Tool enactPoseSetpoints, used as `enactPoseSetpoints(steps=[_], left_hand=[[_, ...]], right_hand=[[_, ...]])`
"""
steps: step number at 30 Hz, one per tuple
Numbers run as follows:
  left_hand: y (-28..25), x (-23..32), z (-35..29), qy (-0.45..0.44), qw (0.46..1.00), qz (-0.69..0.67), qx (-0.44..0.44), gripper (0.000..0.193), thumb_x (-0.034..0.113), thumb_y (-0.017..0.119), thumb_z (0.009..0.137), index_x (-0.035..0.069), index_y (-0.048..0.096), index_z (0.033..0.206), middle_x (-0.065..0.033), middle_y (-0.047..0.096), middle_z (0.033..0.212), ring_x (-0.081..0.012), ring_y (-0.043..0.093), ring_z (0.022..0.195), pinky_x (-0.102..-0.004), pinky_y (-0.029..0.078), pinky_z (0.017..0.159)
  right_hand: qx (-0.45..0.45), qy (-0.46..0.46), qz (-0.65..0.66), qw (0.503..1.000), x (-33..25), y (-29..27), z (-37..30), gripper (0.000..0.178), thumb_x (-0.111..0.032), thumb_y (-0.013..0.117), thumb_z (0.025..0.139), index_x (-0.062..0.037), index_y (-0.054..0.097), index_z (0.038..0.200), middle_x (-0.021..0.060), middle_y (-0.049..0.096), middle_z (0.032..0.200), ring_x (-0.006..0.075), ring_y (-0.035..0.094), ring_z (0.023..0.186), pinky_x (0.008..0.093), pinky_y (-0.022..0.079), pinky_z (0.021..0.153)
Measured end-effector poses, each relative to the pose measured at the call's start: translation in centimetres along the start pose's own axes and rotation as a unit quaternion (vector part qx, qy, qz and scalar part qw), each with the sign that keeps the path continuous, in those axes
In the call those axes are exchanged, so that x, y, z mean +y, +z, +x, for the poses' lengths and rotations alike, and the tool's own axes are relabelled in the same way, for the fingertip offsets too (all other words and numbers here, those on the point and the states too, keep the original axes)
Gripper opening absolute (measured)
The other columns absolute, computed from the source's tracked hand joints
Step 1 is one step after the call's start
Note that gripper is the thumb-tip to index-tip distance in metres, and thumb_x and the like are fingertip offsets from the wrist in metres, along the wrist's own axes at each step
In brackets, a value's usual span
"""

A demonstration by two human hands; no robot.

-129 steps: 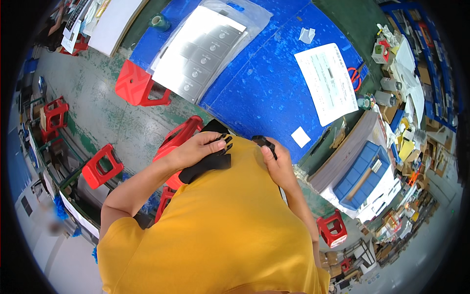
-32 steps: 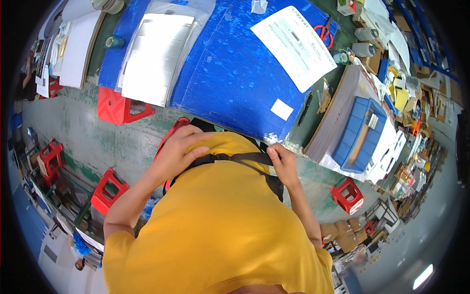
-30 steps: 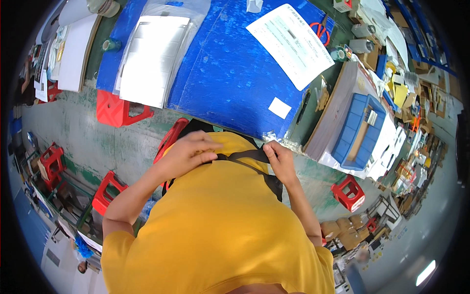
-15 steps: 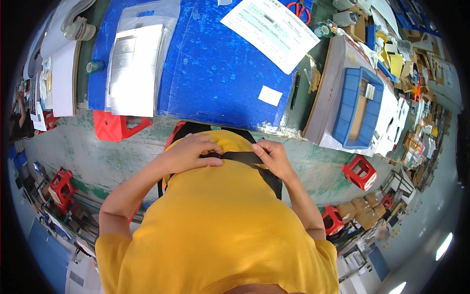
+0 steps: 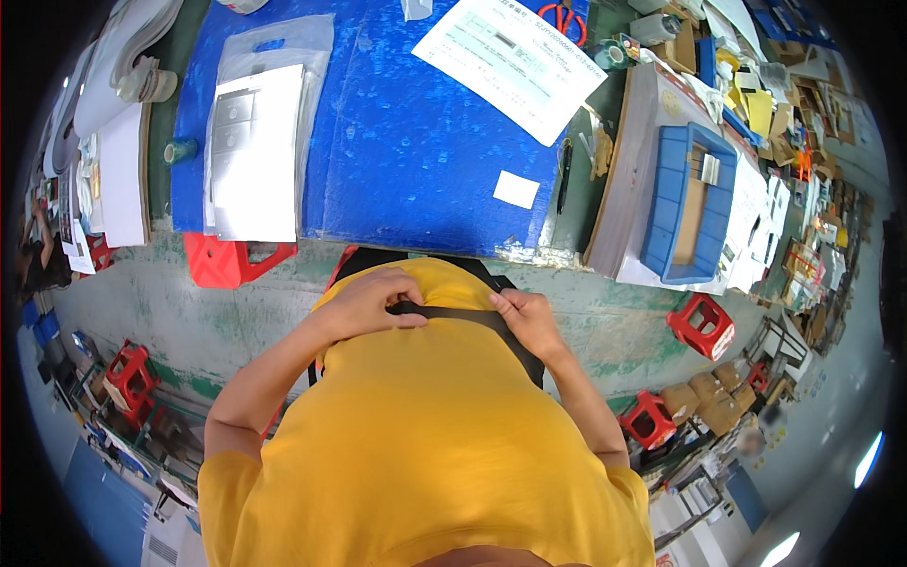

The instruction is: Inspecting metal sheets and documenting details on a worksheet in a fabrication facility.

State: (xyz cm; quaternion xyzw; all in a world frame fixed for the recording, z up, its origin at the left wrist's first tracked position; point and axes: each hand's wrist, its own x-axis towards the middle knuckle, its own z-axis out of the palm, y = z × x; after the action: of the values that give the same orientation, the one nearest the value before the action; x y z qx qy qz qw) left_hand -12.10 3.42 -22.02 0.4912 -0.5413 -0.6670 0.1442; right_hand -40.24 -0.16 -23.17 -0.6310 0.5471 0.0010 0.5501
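Observation:
A black strap (image 5: pixel 460 314) runs across my waist over a yellow shirt (image 5: pixel 425 425). Near its left end, my left hand (image 5: pixel 378 304) is closed on the strap, thumb and fingers pinching it; a dark piece, perhaps a buckle, is partly hidden beneath the fingers. My right hand (image 5: pixel 529 321) grips the strap farther right, with the thumb on top. Between the two hands the strap lies stretched against the shirt. Beyond them is a table with a blue top (image 5: pixel 406 170), and neither hand touches it.
On the table lie a clear plastic bag with white sheets (image 5: pixel 255 156), a printed paper (image 5: pixel 510 66), a small white card (image 5: pixel 517 189), a black pen (image 5: pixel 564 177) and red-handled scissors (image 5: pixel 565 21). A blue bin (image 5: pixel 671 208) rests on stacked sheets at right. Red stools (image 5: pixel 701 326) stand around.
The view has shifted slightly. Both hands stay on the strap; my left fingers have curled closer around its end, showing more of the dark piece.

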Motion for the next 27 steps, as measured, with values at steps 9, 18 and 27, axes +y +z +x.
enactPoseSetpoints(steps=[9, 18, 27], left_hand=[[-1.5, 0.4, -4.3, 0.077, 0.979, 0.181, 0.051, 0.042, 0.013, 0.060, 0.080, 0.013, 0.055, 0.122, -0.0084, 0.055, 0.115, -0.0295, 0.050, 0.107, -0.0378, 0.041, 0.091], [-1.9, -1.6, -8.8, 0.014, 0.984, 0.170, 0.060, 0.059, 0.002, 0.058, 0.080, 0.016, 0.042, 0.135, -0.0093, 0.031, 0.145, -0.0323, 0.027, 0.134, -0.0409, 0.028, 0.106], [-3.8, -2.3, -6.2, 0.042, 0.994, -0.089, -0.048, 0.053, 0.007, 0.054, 0.085, 0.014, 0.041, 0.136, -0.0105, 0.021, 0.149, -0.0272, 0.009, 0.140, -0.0412, 0.013, 0.111]], right_hand=[[-0.086, -0.231, -0.030, 0.969, -1.0, 0.4, -1.6, 0.051, -0.036, 0.040, 0.095, -0.0060, 0.037, 0.136, 0.0152, 0.039, 0.136, 0.0325, 0.038, 0.120, 0.0407, 0.030, 0.102], [-0.059, -0.156, -0.060, 0.984, -1.7, 0.7, -1.1, 0.043, -0.031, 0.045, 0.094, -0.0069, 0.045, 0.130, 0.0139, 0.046, 0.127, 0.0306, 0.042, 0.114, 0.0381, 0.032, 0.100], [0.000, -0.119, -0.036, 0.992, -0.4, -0.7, 1.5, 0.036, -0.025, 0.051, 0.091, -0.0039, 0.053, 0.120, 0.0173, 0.050, 0.121, 0.0355, 0.046, 0.112, 0.0402, 0.037, 0.096]])
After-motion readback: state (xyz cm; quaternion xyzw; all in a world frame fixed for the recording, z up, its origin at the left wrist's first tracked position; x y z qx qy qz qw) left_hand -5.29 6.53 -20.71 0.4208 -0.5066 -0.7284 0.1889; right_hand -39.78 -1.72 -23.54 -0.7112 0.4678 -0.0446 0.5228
